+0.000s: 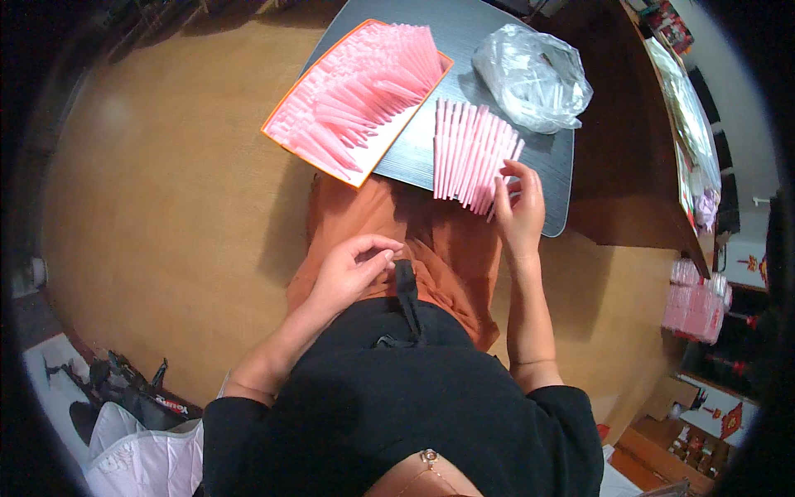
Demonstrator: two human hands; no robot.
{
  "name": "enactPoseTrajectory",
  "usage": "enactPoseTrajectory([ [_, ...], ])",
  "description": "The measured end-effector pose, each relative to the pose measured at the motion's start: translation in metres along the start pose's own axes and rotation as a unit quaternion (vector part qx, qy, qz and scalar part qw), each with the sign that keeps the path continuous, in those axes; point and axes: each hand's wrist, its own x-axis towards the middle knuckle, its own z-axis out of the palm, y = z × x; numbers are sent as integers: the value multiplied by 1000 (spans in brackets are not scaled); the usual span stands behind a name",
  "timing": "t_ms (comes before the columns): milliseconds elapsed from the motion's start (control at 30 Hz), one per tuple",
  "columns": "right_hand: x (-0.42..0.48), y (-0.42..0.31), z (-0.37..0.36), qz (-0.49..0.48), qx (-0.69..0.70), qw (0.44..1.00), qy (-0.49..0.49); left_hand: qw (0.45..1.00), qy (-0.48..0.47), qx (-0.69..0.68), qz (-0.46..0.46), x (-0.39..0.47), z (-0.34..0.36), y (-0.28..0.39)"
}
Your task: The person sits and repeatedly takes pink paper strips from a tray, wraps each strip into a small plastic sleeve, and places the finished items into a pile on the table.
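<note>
My right hand is at the right end of a row of slim pale-pink pen-like sticks, thumb and forefinger apart. Its fingertips are close to the last sticks; whether they touch is hard to tell. The sticks lie side by side, their lower ends near or past the table's edge. Over my lap, my left hand is loosely curled, a small gap between thumb and forefinger, and nothing shows in it. An orange-rimmed white box beyond it holds many pink pointed sticks, fanned and layered.
A dark grey table with rounded corners carries the box and the row. Behind the row sits a crumpled clear plastic bag with pale contents. A tall brown wooden furniture piece stands right of the table. Pink wrapped packs are farther right.
</note>
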Motion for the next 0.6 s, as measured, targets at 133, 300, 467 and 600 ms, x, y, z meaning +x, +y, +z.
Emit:
enactPoseTrajectory([
  [133,13,-50,30,-159,45,983,-83,1000,14,-2,6,0,-5,0],
  [300,37,-97,75,-288,12,949,-125,999,31,-4,13,-5,-10,4],
  [467,49,-119,113,-255,-83,941,-204,998,51,-21,13,-10,-19,1],
  [600,50,-126,129,-256,-152,932,-206,997,68,-28,26,-14,-23,-4],
])
